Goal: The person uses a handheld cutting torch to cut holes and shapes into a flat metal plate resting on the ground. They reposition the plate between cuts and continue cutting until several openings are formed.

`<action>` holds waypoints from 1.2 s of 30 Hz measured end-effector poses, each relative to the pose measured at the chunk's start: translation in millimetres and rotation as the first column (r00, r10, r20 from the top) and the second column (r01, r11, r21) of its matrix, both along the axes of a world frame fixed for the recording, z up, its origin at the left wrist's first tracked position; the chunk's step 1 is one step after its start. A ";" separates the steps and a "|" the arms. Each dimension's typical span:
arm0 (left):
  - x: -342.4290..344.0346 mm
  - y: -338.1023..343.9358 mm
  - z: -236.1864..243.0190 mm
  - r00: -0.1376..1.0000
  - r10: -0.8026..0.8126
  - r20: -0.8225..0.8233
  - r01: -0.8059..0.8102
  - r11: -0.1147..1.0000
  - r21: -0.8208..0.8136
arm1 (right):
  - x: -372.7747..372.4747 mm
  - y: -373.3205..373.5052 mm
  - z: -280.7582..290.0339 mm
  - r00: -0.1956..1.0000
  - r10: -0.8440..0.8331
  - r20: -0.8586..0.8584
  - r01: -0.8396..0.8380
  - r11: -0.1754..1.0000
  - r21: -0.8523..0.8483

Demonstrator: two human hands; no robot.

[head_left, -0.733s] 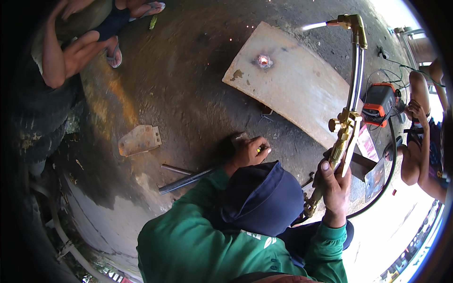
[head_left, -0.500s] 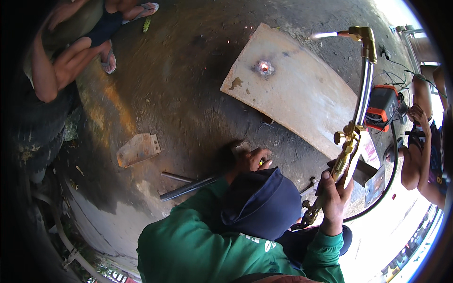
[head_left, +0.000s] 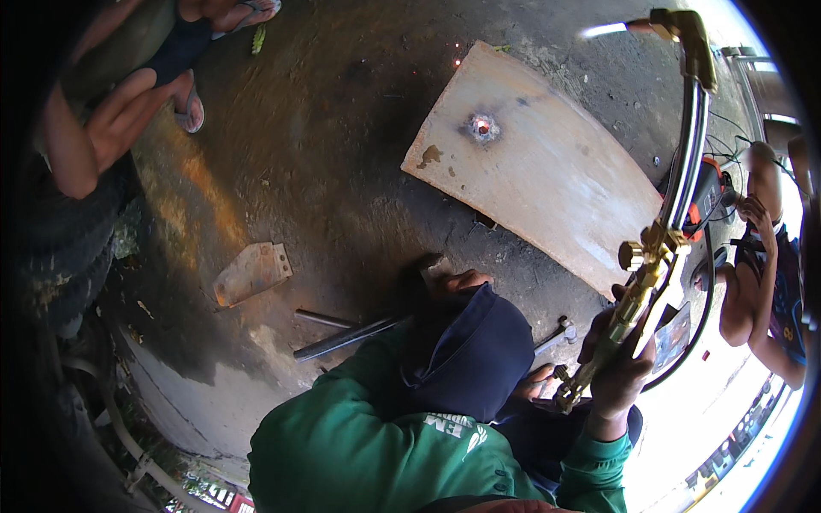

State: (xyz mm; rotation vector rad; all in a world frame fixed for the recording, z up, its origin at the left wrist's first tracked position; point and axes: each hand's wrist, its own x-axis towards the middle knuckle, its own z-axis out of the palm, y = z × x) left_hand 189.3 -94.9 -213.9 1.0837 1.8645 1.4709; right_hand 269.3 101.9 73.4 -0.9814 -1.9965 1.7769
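Note:
My right hand (head_left: 621, 380) is wrapped round the handle of a brass and steel cutting torch (head_left: 662, 252), held up at the right. A short white flame (head_left: 605, 31) burns at its tip, which points left above the far edge of a rusty steel plate (head_left: 547, 188). In that plate a small spot (head_left: 483, 128) glows red. Near the ground my left hand (head_left: 466, 280) shows only a few fingers, beside a small flat metal piece (head_left: 436, 267). A rounded shape in dark blue cloth (head_left: 470, 359) hides the rest of that hand.
Left lie a cut metal bracket (head_left: 252, 274) and dark metal bars (head_left: 342, 339). A hammer-like tool (head_left: 564, 330) is near the torch. Past it stand an orange-black machine (head_left: 705, 197) and a black hose (head_left: 703, 316). People sit at right (head_left: 761, 299) and far left (head_left: 128, 111).
My right hand has raised the torch up and to the right, its flame moving with it. The blue cloth shape has shifted left and now covers more of my left hand.

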 end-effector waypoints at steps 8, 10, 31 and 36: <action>-32.1 18.3 39.4 0.857 0.150 0.492 -0.134 0.989 -0.069 | -19.4 -11.0 -15.0 0.989 0.146 -0.008 -0.145 0.982 -0.124; -48.4 33.1 77.8 0.834 0.099 0.543 -0.141 0.989 0.036 | -21.4 -15.7 -22.4 0.991 0.127 0.037 -0.122 0.984 -0.127; -67.3 45.1 129.6 0.873 0.285 0.396 -0.268 0.958 -0.098 | -11.9 -23.4 -58.9 0.961 0.263 0.089 -0.239 0.946 -0.218; -68.0 39.8 114.1 0.797 0.229 0.559 -0.262 0.965 -0.022 | -15.4 -24.2 -68.1 0.961 0.263 0.086 -0.231 0.933 -0.277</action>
